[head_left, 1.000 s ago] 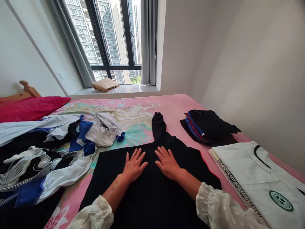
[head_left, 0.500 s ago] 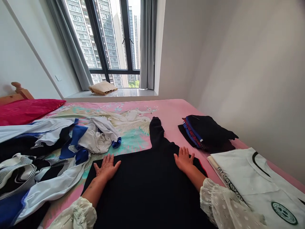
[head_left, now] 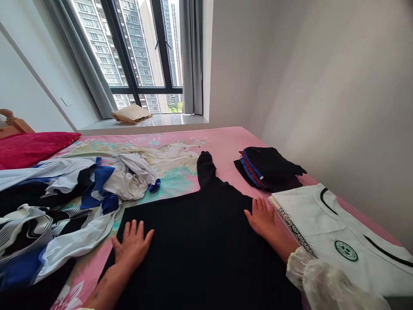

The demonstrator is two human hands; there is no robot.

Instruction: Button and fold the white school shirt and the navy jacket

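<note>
A black long-sleeved garment (head_left: 193,241) lies spread out on the bed, one sleeve (head_left: 206,170) pointing toward the window. Flat on its left side rests my left hand (head_left: 131,244), fingers spread and holding nothing. At the garment's right edge, my right hand (head_left: 262,217) lies with fingers outstretched on the cloth, also without anything in it. The garment's lower part runs out of view at the bottom.
Loose white, blue and black clothes (head_left: 129,176) lie heaped at left, by a red pillow (head_left: 38,148). On the right are a dark folded pile (head_left: 274,168) and folded white shirts (head_left: 322,228). The pink bed sheet (head_left: 229,142) reaches the windowsill (head_left: 167,119).
My left hand has slid nearer to me over the black garment. My right hand has moved outward to its right edge, where the red-trimmed corner no longer shows. The view has shifted slightly.
</note>
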